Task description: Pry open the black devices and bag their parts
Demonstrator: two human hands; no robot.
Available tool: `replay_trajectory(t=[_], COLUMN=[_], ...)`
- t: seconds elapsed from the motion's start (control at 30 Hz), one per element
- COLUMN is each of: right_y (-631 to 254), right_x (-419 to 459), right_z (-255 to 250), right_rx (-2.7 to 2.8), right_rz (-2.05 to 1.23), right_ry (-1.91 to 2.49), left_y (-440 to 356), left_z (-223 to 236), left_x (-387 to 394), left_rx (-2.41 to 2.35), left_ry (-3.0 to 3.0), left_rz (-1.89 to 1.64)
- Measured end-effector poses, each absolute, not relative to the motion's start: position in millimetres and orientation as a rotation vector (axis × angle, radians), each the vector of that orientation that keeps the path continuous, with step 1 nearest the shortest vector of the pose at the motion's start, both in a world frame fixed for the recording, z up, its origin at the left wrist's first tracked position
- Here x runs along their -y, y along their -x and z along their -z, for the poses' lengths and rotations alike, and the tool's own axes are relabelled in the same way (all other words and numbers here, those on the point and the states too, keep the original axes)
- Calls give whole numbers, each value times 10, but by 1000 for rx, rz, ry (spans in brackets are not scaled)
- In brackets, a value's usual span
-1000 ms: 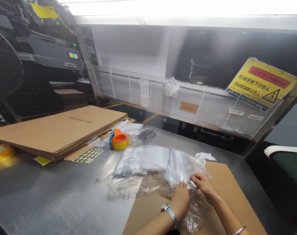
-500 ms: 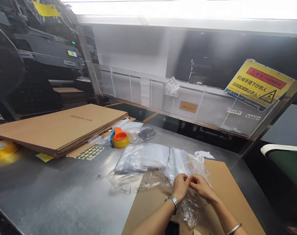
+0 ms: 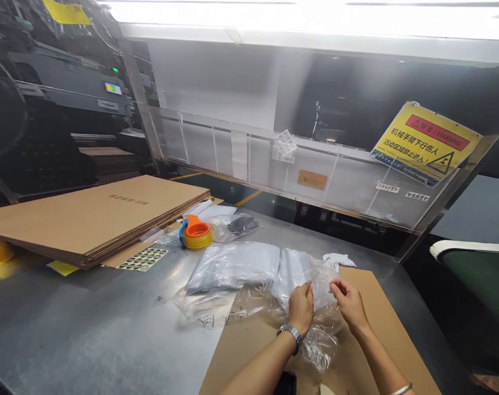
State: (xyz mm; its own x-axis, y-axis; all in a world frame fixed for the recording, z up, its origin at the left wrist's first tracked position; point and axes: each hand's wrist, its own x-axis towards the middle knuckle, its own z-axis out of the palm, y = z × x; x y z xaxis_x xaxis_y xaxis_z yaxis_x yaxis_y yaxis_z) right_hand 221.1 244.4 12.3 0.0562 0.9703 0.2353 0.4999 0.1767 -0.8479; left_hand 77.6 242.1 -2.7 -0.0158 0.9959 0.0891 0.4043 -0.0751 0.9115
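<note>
Clear plastic bags with a pale, folded filling lie before me, a wider bundle (image 3: 236, 264) on the left and a smaller plastic bag (image 3: 293, 269) on the right. My left hand (image 3: 301, 308), below a metal-band wristwatch (image 3: 290, 332), is closed on the near edge of the smaller bag. My right hand (image 3: 349, 304) is a short way to the right, thumb and fingers pinched on the bag's thin film. Crumpled loose film hangs below and between the hands. A flat cardboard sheet (image 3: 249, 356) lies underneath.
A stack of flat cardboard (image 3: 96, 219) stands at left, with a sticker sheet (image 3: 144, 259) beside it. Behind the bags sits an orange tape dispenser (image 3: 196, 232). A crumpled white piece (image 3: 338, 260) lies right. A clear panel with a warning sign (image 3: 426, 144) closes the back.
My hands, close together before, have moved apart. The right hand has shifted right and pulled the film with it, while the left stays on the bag. The view has shifted slightly.
</note>
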Motion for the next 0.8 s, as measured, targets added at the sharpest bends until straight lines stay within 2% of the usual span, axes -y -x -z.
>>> replay_trajectory(t=[0.33, 0.67, 0.8], right_y=[-2093, -1683, -1480], right_x=[-2127, -1448, -1076], right_z=[-283, -490, -254], right_rx=[1813, 2033, 2003], right_rz=[-534, -387, -294], right_ry=[1356, 1234, 1523], left_y=[-714, -134, 355], left_z=[-96, -131, -9], left_x=[-2272, -1635, -1469], left_rx=[-1572, -1480, -1734], left_ry=[-1695, -2326, -2283], left_rz=[-1194, -1336, -1357])
